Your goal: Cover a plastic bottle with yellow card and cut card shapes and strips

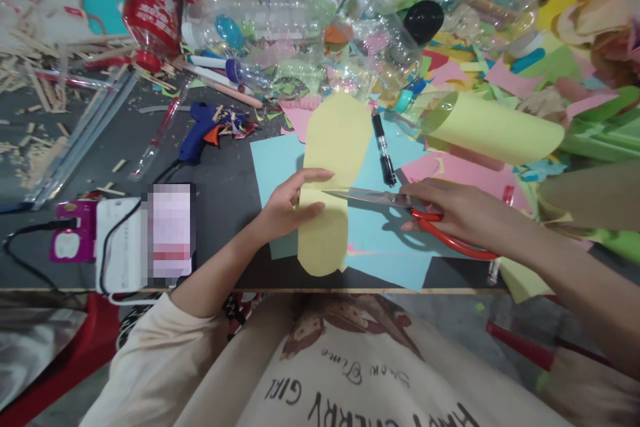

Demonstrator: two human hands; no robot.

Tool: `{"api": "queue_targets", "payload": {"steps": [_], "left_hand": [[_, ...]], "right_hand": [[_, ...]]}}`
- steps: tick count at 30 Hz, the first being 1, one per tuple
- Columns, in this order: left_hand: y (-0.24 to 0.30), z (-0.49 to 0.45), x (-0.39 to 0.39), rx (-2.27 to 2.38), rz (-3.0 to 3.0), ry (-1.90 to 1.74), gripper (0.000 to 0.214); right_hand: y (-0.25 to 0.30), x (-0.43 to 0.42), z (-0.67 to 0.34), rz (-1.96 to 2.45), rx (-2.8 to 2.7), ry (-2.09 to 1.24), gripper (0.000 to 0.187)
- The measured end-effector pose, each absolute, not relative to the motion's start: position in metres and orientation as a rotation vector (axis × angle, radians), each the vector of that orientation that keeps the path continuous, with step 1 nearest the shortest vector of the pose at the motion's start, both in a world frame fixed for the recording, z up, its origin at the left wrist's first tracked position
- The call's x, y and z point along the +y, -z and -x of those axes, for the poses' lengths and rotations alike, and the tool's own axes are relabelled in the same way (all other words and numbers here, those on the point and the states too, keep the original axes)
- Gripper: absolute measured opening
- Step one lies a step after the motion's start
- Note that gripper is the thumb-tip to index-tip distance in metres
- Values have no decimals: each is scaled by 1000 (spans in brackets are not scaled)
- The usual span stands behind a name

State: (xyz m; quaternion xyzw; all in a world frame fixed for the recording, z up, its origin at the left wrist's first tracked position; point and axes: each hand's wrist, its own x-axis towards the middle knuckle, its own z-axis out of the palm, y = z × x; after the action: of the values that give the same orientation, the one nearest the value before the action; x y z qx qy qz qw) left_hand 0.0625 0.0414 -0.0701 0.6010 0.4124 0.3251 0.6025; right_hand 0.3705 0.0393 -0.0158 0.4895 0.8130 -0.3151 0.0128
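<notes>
A long yellow paper cutout (336,140), rounded at both ends and narrower in the middle like a shoe sole, lies over light blue paper sheets (385,233). At its left edge my left hand (295,200) holds the cutout, with the thumb and a finger on top; the other fingers are partly hidden. My right hand (440,207) grips a pair of red-handled scissors (375,197). Their blades point left across the narrow middle of the cutout and look nearly closed. A black marker (384,150) rests on the blue paper, just above the scissors.
A blue glue gun (200,130) and a phone (173,230) lie to the left, with cables and a white power strip (117,240). Clear plastic bottles (280,0) crowd the back. Wood sticks (45,80) litter the left; paper scraps (515,77) and a rolled yellow sheet (500,120) lie right.
</notes>
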Motion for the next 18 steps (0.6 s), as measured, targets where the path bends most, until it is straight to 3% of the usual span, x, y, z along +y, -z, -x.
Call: {"api": "queue_targets", "payload": {"steps": [18], "left_hand": [[68, -62, 43, 906, -1551, -761, 48]], "right_hand": [[8, 34, -369, -1388, 2463, 860, 69]]}}
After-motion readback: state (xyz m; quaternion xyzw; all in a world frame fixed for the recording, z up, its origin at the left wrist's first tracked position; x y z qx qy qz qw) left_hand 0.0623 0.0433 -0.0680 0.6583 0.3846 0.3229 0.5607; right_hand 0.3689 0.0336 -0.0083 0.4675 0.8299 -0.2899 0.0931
